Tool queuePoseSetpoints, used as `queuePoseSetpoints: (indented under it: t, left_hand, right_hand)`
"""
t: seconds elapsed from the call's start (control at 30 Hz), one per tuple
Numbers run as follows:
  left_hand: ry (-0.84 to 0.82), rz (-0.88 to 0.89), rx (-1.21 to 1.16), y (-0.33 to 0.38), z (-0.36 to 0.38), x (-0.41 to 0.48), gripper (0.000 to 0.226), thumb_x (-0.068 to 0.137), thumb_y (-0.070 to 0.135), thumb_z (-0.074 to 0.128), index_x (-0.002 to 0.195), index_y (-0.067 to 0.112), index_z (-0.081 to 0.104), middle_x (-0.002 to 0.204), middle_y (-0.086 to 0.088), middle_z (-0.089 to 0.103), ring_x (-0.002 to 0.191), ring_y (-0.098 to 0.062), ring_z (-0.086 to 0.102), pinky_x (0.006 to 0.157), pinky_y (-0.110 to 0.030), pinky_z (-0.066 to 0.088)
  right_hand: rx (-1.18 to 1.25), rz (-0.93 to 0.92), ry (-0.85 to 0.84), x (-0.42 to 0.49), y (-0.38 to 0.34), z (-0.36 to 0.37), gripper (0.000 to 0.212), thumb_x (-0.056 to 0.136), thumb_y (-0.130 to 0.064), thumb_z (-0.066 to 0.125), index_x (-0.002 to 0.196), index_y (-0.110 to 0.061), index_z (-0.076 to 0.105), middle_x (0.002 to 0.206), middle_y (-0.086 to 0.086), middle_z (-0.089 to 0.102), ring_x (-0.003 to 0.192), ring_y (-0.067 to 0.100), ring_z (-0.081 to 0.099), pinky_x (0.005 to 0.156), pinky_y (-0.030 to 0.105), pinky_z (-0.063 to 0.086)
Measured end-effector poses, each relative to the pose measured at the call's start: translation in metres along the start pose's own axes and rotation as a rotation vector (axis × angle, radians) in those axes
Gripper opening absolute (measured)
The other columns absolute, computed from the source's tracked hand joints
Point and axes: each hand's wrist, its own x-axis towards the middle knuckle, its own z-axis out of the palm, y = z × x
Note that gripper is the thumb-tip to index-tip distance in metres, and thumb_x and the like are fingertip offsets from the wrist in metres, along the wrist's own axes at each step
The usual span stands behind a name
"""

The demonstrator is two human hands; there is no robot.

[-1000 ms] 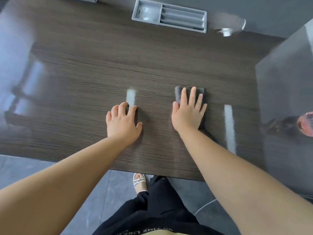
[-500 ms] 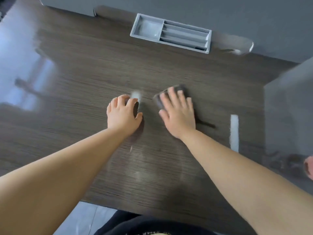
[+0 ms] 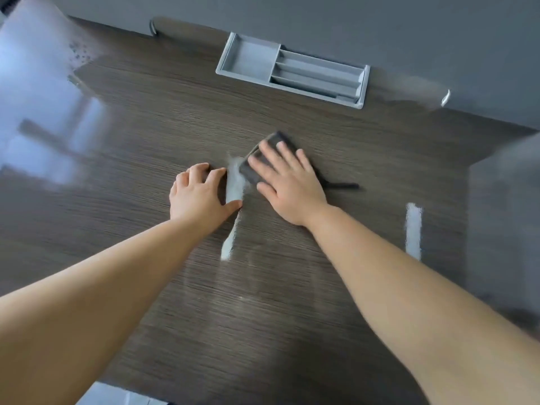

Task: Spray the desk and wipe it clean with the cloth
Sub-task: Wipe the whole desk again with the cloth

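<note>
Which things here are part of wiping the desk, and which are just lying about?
In the job: the desk; the dark cloth; the right hand, pressing flat on the cloth; the left hand, resting on the desk.
Lying about: the grey compartment tray at the desk's back edge. No spray bottle is in view.

The desk (image 3: 146, 127) runs up to a wall (image 3: 350, 24) at its far edge. A tray (image 3: 248, 58) sits there against the wall, behind the hands and slightly to their right. Near the middle of the desk the cloth (image 3: 249, 172) lies flat under the right hand (image 3: 289, 188), with its far and left parts showing beyond the fingers. The left hand (image 3: 198, 194) rests on the desk just left of the cloth, apart from it. A strip of floor (image 3: 117, 394) shows before the desk's near edge.
</note>
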Motion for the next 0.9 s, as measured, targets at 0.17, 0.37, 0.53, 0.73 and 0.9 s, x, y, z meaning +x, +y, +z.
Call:
queuePoseSetpoints:
  t: [0.17, 0.37, 0.53, 0.73, 0.9]
  left_hand:
    - [-0.092, -0.025, 0.082, 0.011, -0.011, 0.001, 0.071, 0.08, 0.056, 0.06, 0.139, 0.025, 0.034, 0.145, -0.006, 0.026, 0.131, -0.033, 0.023, 0.101, -0.045, 0.034]
    - [-0.256, -0.134, 0.201, 0.045, -0.032, 0.014, 0.072, 0.08, 0.048, 0.066, 0.132, 0.014, 0.031, 0.136, -0.01, 0.026, 0.124, -0.036, 0.033, 0.079, -0.04, 0.04]
    - [-0.247, -0.102, 0.213, 0.041, -0.032, 0.013, 0.076, 0.08, 0.052, 0.064, 0.135, 0.013, 0.028, 0.138, -0.011, 0.025, 0.124, -0.038, 0.032, 0.076, -0.037, 0.04]
    - [-0.209, -0.042, 0.21, 0.031, -0.024, 0.008, 0.068, 0.085, 0.055, 0.055, 0.135, 0.016, 0.031, 0.137, -0.009, 0.026, 0.124, -0.034, 0.029, 0.075, -0.036, 0.039]
    - [-0.249, 0.056, 0.214, 0.014, -0.026, 0.007, 0.072, 0.086, 0.061, 0.047, 0.143, 0.021, 0.025, 0.145, -0.008, 0.021, 0.132, -0.034, 0.021, 0.091, -0.04, 0.043]
  right_hand:
    - [0.005, 0.297, 0.123, 0.009, 0.099, -0.025, 0.048, 0.1, -0.038, 0.032, 0.147, -0.031, 0.03, 0.159, -0.001, 0.015, 0.145, 0.029, 0.014, 0.116, 0.052, 0.011]
    - [0.061, 0.64, 0.154, 0.042, 0.03, -0.015, 0.058, 0.098, -0.044, 0.033, 0.151, -0.028, 0.015, 0.161, 0.003, 0.0, 0.146, 0.031, 0.001, 0.116, 0.052, 0.001]
    - [-0.045, 0.119, 0.037, 0.036, 0.061, -0.018, 0.051, 0.099, -0.045, 0.032, 0.149, -0.036, 0.022, 0.16, -0.006, 0.008, 0.147, 0.023, 0.008, 0.117, 0.046, 0.004]
    - [0.075, 0.741, 0.117, 0.074, 0.014, -0.017, 0.057, 0.1, -0.046, 0.025, 0.152, -0.029, 0.008, 0.161, 0.001, -0.006, 0.146, 0.029, -0.005, 0.116, 0.052, -0.003]
    - [0.004, -0.067, -0.04, 0.068, 0.01, -0.015, 0.05, 0.101, -0.042, 0.032, 0.149, -0.035, 0.023, 0.16, -0.007, 0.007, 0.147, 0.021, 0.005, 0.117, 0.043, 0.0]
